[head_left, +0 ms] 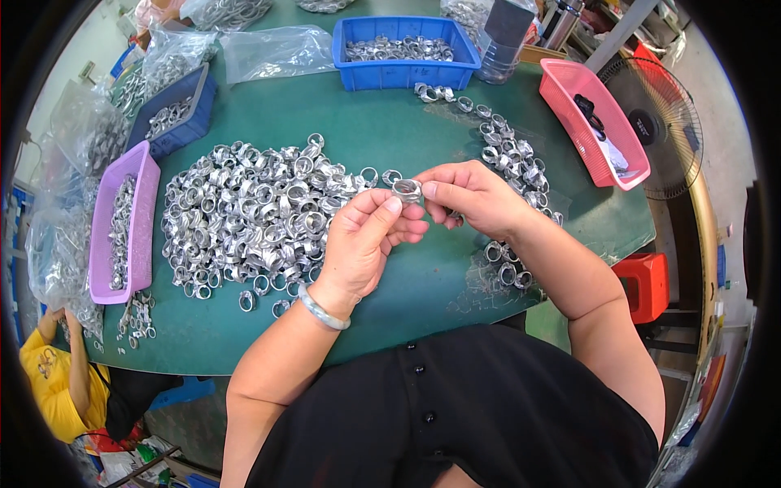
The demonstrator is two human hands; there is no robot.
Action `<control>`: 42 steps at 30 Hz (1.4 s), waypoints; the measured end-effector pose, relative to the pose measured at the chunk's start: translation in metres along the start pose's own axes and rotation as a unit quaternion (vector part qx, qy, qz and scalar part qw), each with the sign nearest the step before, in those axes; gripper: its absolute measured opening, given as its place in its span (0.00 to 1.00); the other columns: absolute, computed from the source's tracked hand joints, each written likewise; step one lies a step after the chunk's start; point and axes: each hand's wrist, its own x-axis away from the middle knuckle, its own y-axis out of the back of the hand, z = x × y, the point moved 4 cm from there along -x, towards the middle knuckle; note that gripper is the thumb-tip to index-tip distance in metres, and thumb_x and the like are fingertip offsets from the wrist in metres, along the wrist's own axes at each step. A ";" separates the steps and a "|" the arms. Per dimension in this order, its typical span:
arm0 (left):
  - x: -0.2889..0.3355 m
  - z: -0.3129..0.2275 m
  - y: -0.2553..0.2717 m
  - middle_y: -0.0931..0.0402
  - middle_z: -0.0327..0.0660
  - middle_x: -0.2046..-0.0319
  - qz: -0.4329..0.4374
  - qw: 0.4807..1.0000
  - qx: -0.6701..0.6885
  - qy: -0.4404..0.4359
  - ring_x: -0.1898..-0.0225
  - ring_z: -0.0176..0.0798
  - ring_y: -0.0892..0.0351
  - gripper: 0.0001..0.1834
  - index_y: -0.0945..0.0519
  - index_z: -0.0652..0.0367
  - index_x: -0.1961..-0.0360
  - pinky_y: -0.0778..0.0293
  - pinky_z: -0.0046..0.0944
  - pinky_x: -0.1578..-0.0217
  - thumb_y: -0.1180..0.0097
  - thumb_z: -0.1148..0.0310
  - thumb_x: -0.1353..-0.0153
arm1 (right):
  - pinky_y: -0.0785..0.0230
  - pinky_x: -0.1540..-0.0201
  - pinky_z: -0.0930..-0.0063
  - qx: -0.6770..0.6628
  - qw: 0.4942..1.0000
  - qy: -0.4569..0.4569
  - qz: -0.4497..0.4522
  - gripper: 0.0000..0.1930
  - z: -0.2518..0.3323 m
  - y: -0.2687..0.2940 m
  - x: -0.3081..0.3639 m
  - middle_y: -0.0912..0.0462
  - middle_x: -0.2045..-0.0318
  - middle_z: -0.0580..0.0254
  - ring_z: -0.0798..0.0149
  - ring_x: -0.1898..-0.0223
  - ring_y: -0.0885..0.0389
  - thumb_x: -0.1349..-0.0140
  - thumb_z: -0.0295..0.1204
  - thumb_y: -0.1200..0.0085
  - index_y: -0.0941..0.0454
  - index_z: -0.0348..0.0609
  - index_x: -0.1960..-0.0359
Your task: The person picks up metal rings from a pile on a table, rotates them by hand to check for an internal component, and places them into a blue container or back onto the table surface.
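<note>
A silvery metal ring [407, 192] is held between my two hands above the green table. My left hand [368, 236] pinches its left side between thumb and fingers, and a pale bangle [323, 309] circles that wrist. My right hand [472, 195] grips the ring's right side with thumb and forefinger, the other fingers curled below. Left of my hands spreads a large heap of similar metal rings [244, 211]. A couple of loose rings [369, 175] lie just beyond my fingers. Past my right hand, more rings [517, 159] form a curved row, partly hidden by my forearm.
A blue bin [407, 80] of metal parts stands at the far side. At left are a purple basket [146, 220] and a dark blue bin [195, 122]. A pink basket [569, 130] sits at right beside a fan [651, 126]. A person in yellow [61, 382] works at lower left.
</note>
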 end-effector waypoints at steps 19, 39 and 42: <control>-0.001 0.000 0.001 0.22 0.43 0.67 0.002 1.000 0.000 0.001 0.67 0.37 0.20 0.06 0.25 0.61 0.63 0.23 0.35 0.63 0.53 0.71 0.35 | 0.33 0.66 0.84 0.111 0.984 0.137 0.014 0.11 0.000 -0.001 -0.003 0.20 0.68 0.70 0.79 0.69 0.27 0.37 0.29 0.49 0.24 0.38 0.55; 0.000 0.001 0.005 0.22 0.43 0.65 -0.031 0.999 -0.030 0.008 0.65 0.38 0.21 0.09 0.25 0.61 0.57 0.25 0.37 0.61 0.54 0.70 0.35 | 0.36 0.71 0.84 0.206 0.958 0.187 -0.071 0.09 0.014 0.011 -0.015 0.25 0.76 0.72 0.80 0.73 0.30 0.42 0.27 0.46 0.23 0.38 0.60; 0.000 0.002 0.006 0.22 0.43 0.65 -0.022 0.999 -0.041 0.010 0.65 0.38 0.21 0.10 0.26 0.61 0.56 0.25 0.37 0.61 0.54 0.69 0.35 | 0.39 0.79 0.82 0.240 0.940 0.159 -0.184 0.13 0.033 0.047 -0.064 0.28 0.83 0.72 0.79 0.81 0.33 0.41 0.39 0.46 0.24 0.41 0.71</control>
